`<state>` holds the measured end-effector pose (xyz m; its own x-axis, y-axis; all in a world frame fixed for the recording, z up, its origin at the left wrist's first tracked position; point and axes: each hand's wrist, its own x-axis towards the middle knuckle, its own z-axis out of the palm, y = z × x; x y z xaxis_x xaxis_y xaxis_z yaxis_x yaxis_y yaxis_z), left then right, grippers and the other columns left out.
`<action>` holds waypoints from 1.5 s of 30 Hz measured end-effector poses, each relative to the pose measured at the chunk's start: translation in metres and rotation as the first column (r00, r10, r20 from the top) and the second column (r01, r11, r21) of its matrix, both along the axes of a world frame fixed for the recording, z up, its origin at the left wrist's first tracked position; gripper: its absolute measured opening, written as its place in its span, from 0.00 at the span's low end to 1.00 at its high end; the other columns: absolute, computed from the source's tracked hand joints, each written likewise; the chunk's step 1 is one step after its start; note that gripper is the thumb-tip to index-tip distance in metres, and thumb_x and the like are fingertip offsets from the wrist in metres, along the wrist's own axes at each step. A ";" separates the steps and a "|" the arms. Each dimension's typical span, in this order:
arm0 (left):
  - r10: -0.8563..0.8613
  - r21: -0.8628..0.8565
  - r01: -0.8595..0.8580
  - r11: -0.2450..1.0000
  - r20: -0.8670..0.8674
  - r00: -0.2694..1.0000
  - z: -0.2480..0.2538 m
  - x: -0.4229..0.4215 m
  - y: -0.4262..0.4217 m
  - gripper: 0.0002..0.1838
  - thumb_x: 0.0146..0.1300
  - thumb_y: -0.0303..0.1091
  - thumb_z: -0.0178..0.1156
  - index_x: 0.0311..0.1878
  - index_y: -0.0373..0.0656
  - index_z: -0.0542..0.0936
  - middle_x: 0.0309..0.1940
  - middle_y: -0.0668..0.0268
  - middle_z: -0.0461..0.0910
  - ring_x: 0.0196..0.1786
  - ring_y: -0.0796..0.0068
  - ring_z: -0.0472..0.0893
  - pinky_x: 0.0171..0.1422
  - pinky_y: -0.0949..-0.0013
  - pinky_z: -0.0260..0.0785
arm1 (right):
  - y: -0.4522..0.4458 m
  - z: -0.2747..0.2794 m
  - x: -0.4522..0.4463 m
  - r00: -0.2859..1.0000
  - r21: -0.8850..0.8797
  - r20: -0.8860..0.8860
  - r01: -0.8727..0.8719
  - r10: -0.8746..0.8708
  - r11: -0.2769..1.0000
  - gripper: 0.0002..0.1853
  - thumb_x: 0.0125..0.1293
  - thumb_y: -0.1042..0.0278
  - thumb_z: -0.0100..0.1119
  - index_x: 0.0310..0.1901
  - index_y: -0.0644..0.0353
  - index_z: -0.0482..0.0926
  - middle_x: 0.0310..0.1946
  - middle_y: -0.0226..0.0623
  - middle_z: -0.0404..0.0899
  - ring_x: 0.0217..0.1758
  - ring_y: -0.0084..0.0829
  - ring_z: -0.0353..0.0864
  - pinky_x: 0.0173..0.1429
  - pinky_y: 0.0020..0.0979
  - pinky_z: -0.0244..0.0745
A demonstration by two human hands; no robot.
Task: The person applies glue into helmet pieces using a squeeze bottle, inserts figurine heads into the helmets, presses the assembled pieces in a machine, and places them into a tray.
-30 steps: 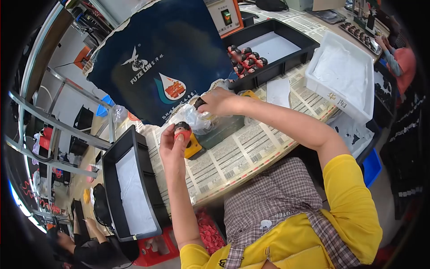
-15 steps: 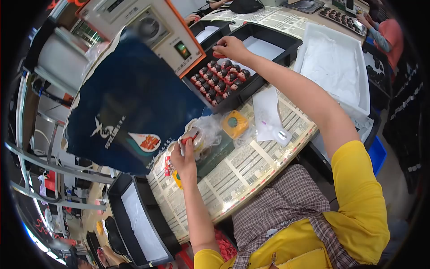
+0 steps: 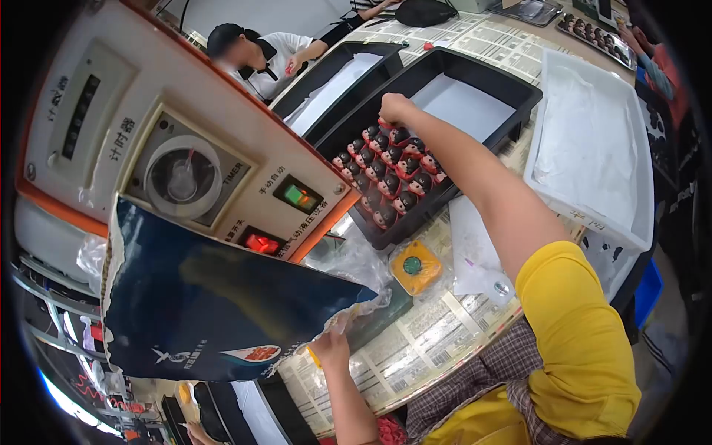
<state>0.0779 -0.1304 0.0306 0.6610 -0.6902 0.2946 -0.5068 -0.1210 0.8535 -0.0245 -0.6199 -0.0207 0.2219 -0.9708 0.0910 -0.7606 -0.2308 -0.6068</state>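
Note:
My right hand [image 3: 397, 109] is over the far edge of the rows of red and black figures [image 3: 386, 172] in a black tray [image 3: 512, 111]. Its fingers are bent downward and closed, with a bit of red at their tips. My left hand [image 3: 331, 347] is low beside the torn edge of a dark blue cardboard sheet [image 3: 200, 297]; its fingers are mostly hidden behind the sheet and plastic. A yellow block with a green button [image 3: 415, 265] lies between the tray and the table's front part.
A machine with a timer dial [image 3: 182, 178] stands at the left. A white tray [image 3: 538, 141] is at the right. Another black tray [image 3: 389, 53] lies farther back, where a person in a white shirt [image 3: 285, 48] works. More people are at the edges.
The view has swung toward the machine and the figure tray. My right hand went from the plastic to the tray of figures. My left hand, earlier holding a figure, is now partly hidden.

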 end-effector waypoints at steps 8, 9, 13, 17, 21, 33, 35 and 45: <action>-0.013 0.217 -0.025 0.976 0.176 0.984 0.013 -0.001 0.010 0.06 0.64 0.26 0.60 0.40 0.34 0.82 0.33 0.63 0.82 0.35 0.77 0.78 0.39 0.72 0.68 | 0.022 0.029 -0.016 0.938 -0.022 -0.294 -0.197 0.182 0.980 0.19 0.58 0.53 0.63 0.43 0.59 0.84 0.44 0.46 0.83 0.49 0.45 0.83 0.51 0.42 0.78; -0.003 0.241 -0.054 0.969 0.232 0.973 0.020 -0.005 0.009 0.06 0.63 0.27 0.60 0.40 0.34 0.81 0.32 0.61 0.82 0.33 0.74 0.78 0.38 0.69 0.67 | 0.022 0.031 -0.016 0.932 -0.087 -0.304 -0.233 0.197 0.969 0.19 0.58 0.52 0.63 0.43 0.60 0.84 0.45 0.46 0.83 0.50 0.45 0.82 0.52 0.43 0.78; -0.134 -0.002 0.147 0.989 0.403 0.906 0.014 0.004 0.006 0.09 0.62 0.31 0.60 0.40 0.35 0.80 0.30 0.53 0.79 0.31 0.63 0.77 0.39 0.62 0.66 | 0.103 0.076 -0.049 0.940 -0.373 -0.251 -0.313 0.230 0.873 0.15 0.60 0.58 0.60 0.41 0.62 0.82 0.41 0.49 0.82 0.48 0.50 0.81 0.51 0.44 0.77; -0.253 0.072 0.245 0.967 0.407 0.878 0.023 0.011 0.016 0.17 0.64 0.25 0.58 0.56 0.36 0.76 0.54 0.51 0.75 0.58 0.59 0.74 0.65 0.65 0.61 | 0.261 0.092 -0.094 0.864 -0.556 0.089 -0.369 0.495 0.745 0.09 0.62 0.68 0.58 0.42 0.61 0.81 0.37 0.47 0.80 0.41 0.47 0.78 0.45 0.41 0.74; -0.113 -0.021 0.146 0.989 0.532 0.839 0.028 0.014 0.027 0.20 0.62 0.28 0.59 0.58 0.35 0.72 0.56 0.47 0.71 0.59 0.46 0.70 0.63 0.57 0.62 | 0.361 0.046 -0.102 0.835 -0.706 -0.081 -0.434 0.544 0.560 0.13 0.55 0.72 0.56 0.42 0.63 0.80 0.33 0.40 0.80 0.42 0.41 0.76 0.47 0.40 0.71; -0.336 0.011 0.361 0.933 0.394 0.856 -0.045 -0.072 0.152 0.15 0.65 0.21 0.50 0.54 0.30 0.74 0.57 0.48 0.71 0.59 0.48 0.72 0.62 0.54 0.65 | 0.411 0.066 -0.143 0.916 -0.717 -0.151 -0.361 0.373 0.596 0.22 0.54 0.67 0.60 0.50 0.65 0.73 0.43 0.41 0.76 0.49 0.39 0.74 0.52 0.36 0.71; -0.348 0.051 0.365 0.930 0.448 0.823 -0.066 -0.069 0.155 0.14 0.66 0.22 0.49 0.53 0.31 0.74 0.57 0.47 0.70 0.59 0.48 0.72 0.60 0.54 0.67 | 0.404 0.085 -0.202 0.965 -0.776 0.004 -0.162 0.261 0.609 0.26 0.54 0.67 0.65 0.55 0.66 0.71 0.48 0.45 0.74 0.54 0.44 0.72 0.58 0.39 0.70; -0.128 0.017 0.200 0.980 0.820 0.558 -0.055 -0.099 0.136 0.10 0.68 0.30 0.54 0.43 0.35 0.82 0.43 0.53 0.82 0.46 0.51 0.80 0.52 0.54 0.73 | 0.334 -0.001 -0.504 0.594 0.249 0.564 0.540 -0.574 0.804 0.37 0.59 0.53 0.63 0.62 0.73 0.64 0.54 0.55 0.75 0.56 0.46 0.76 0.59 0.43 0.72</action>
<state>-0.0216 0.0055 -0.0248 -0.0063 -0.7154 0.6987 -0.9944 0.0785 0.0714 -0.5290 -0.2862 -0.0218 -0.4465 -0.8936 -0.0452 -0.2144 0.1559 -0.9642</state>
